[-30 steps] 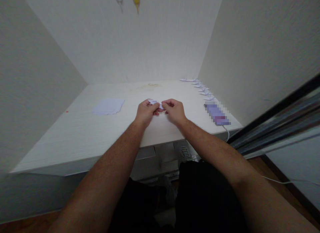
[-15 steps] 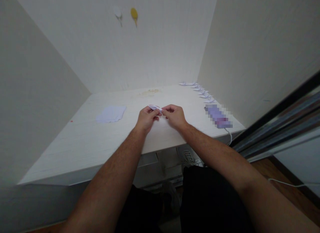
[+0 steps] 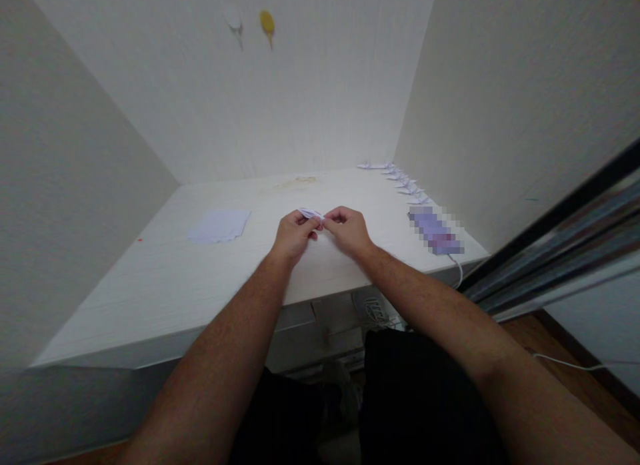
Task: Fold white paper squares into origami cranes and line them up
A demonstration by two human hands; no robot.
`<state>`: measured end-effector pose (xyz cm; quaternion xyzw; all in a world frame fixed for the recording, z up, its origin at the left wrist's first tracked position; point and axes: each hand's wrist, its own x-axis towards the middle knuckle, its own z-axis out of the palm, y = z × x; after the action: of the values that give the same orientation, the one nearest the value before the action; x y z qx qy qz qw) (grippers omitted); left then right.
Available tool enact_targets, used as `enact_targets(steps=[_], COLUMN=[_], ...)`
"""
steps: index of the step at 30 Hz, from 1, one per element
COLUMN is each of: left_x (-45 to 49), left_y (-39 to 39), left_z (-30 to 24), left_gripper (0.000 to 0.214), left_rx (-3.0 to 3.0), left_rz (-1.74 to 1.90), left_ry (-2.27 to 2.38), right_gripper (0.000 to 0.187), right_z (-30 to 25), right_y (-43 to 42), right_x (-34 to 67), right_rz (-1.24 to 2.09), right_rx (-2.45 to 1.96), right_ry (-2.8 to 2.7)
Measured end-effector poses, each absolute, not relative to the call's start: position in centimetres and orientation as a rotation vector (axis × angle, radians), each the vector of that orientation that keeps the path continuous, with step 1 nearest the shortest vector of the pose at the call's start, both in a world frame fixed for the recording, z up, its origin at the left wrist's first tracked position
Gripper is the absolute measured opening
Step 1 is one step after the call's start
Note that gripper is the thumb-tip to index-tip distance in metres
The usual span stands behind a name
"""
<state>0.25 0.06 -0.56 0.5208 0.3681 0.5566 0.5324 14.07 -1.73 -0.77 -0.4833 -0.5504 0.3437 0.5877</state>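
A small folded piece of white paper (image 3: 309, 213) is held up between both hands, just above the white desk (image 3: 250, 278). My left hand (image 3: 294, 235) is closed, pinching the paper's near side with the thumb on top. At the paper's right end, my right hand (image 3: 346, 227) is also closed, its thumb and forefinger gripping the tip. Fingers cover much of the paper, so its full shape is hidden. To the left of my hands lies a loose stack of white paper sheets (image 3: 220, 226).
Several folded white paper figures (image 3: 400, 180) line the back right edge. A pixelated phone-like device (image 3: 434, 230) with a white cable (image 3: 458, 270) lies near the right edge. Walls enclose the back and sides. A yellow hook (image 3: 267, 22) and a white one (image 3: 233, 18) are on the back wall.
Both hands keep their grip on the folded paper, and the right fingertips have closed slightly nearer the left ones. The whole view has shifted a little; the other things stay put.
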Motion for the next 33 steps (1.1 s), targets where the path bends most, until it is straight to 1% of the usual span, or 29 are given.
enact_targets(steps=[4, 12, 19, 27, 33], left_x=[0.2, 0.1, 0.1, 0.4, 0.4], left_y=[-0.1, -0.3, -0.3, -0.4, -0.1], left_z=[-0.5, 0.0, -0.1, 0.1, -0.1], left_gripper=[0.022, 0.017, 0.013, 0.007, 0.008], left_rx=[1.254, 1.176, 1.218, 1.231, 1.244], left_rz=[1.332, 1.314, 1.322, 1.334, 1.377], left_ry=[0.874, 0.836, 0.913, 0.958, 0.978], right_gripper=[0.024, 0.015, 0.012, 0.014, 0.012], right_z=[-0.5, -1.4, -1.8, -1.0, -1.1], right_y=[-2.0, -1.4, -0.8, -1.3, -0.9], right_x=[14.0, 14.2, 14.4, 14.6, 14.7], right_rz=[0.781, 0.736, 0.917, 0.882, 0.898], right_rx=[-1.090, -1.118, -1.097, -1.154, -1.106], right_ry=[-1.306, -1.333, -1.275, -1.326, -1.369])
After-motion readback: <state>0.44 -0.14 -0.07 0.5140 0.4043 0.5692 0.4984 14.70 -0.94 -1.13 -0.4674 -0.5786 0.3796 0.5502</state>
